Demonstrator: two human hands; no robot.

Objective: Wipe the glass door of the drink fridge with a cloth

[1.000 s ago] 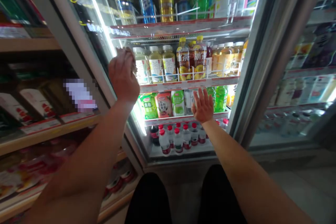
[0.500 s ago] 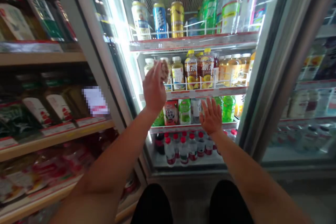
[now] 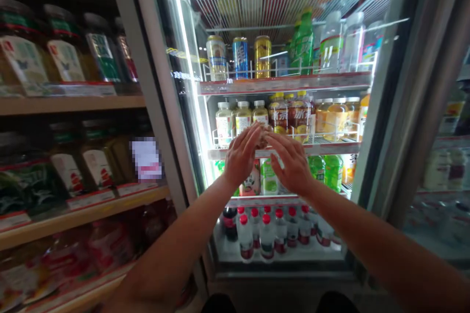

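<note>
My left hand (image 3: 240,154) is closed on a crumpled brownish cloth (image 3: 264,136), which shows past its fingertips. My right hand (image 3: 291,161) has come up beside it, fingers stretched toward the cloth and thumb apart. Its fingertips overlap the cloth's right edge; whether they press on it I cannot tell. Both hands are raised in front of a lit drinks fridge, seemingly at its glass door (image 3: 205,122). Behind them stand bottles of iced tea (image 3: 301,112) and green-labelled drinks (image 3: 270,176), partly hidden by the hands.
Cans (image 3: 240,57) and tall bottles fill a higher fridge shelf. Red-capped bottles (image 3: 267,234) stand at the bottom. A wooden shelf (image 3: 88,200) with dark bottles is on the left, and a metal door frame (image 3: 411,122) rises on the right. My knees show at the lower edge.
My left hand has moved right and lower with the cloth. My right hand has risen to meet it at the cloth. The view has tilted up, showing more of the upper shelves.
</note>
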